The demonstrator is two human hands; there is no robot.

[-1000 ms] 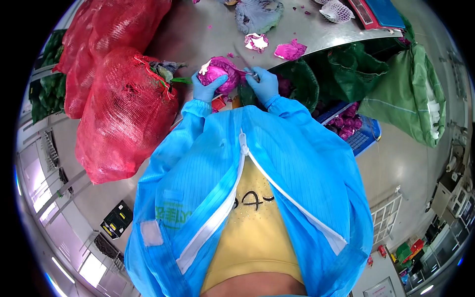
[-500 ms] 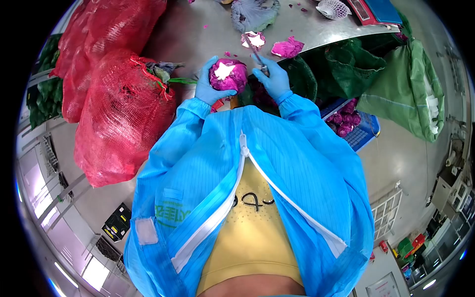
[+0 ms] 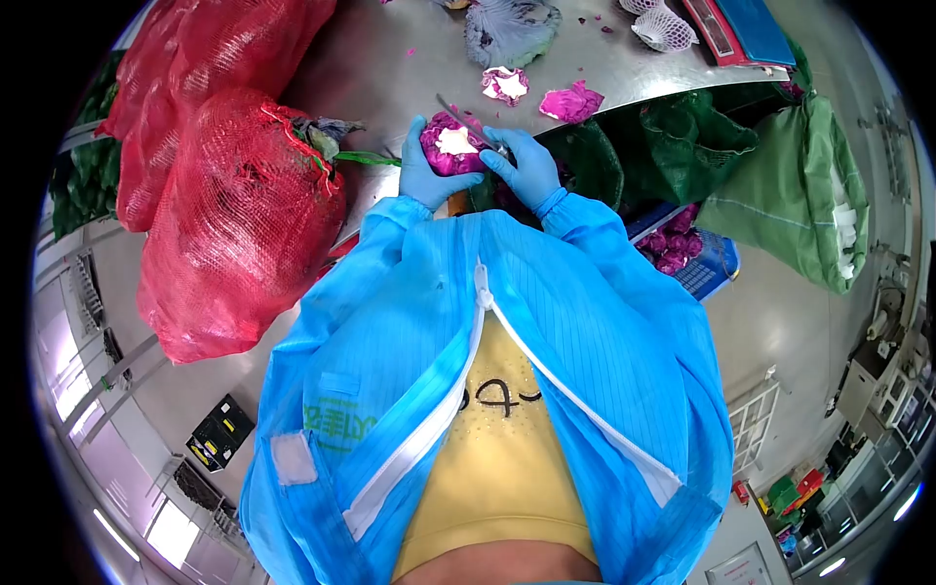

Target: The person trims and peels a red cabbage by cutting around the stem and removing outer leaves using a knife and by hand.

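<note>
Gloved in blue, my left hand [image 3: 425, 172] is wrapped round the left and lower side of a purple cabbage [image 3: 453, 142], whose white cut stem end faces up. My right hand [image 3: 528, 166] grips a knife [image 3: 470, 125] by its handle, at the right of the cabbage. The blade lies across the upper side of the cabbage and points up and left. Just beyond on the steel table [image 3: 390, 63] are a cut piece with a white core [image 3: 505, 86] and a loose purple leaf [image 3: 572, 101].
Red mesh sacks [image 3: 244, 224] stand at the left. At the right are dark green sacks [image 3: 697, 136], a lighter green bag [image 3: 790, 195] and a blue crate [image 3: 717, 263] with purple cabbages. A grey-green leaf [image 3: 512, 31], white foam nets [image 3: 665, 29] and a blue-and-red object [image 3: 746, 31] lie on the table.
The cabbage has turned so its white stem end faces up. My right hand has brought the knife from beside the cabbage over its upper side.
</note>
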